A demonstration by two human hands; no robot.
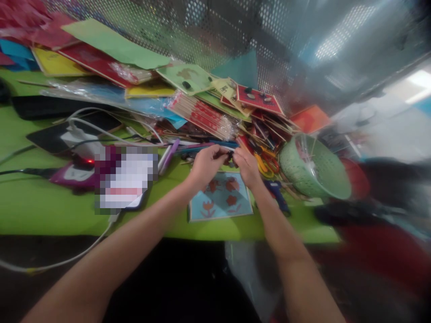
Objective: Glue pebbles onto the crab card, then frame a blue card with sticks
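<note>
My left hand (208, 165) and my right hand (247, 163) meet above the far edge of a light-blue card (220, 207) with red-orange flower shapes on it. The fingers of both are closed in a pinch. Between the fingertips shows something small and dark, with a thin pale strip beside it, too blurred to name. The card lies flat on the green table cover (175, 215), its far edge partly under my hands. To the right of my right forearm lies a dark-blue glue gun (278, 195). Yellow-handled scissors (264, 166) rest just beyond my right hand.
A green basket (296, 168) stands at the right. Bundled wooden sticks (200, 114) in plastic and stacked coloured cards (186, 78) fill the back, before a perforated metal panel (215, 27). On the left are a phone (138, 202), purple power strip (72, 177), white cable (90, 253) and markers (170, 156).
</note>
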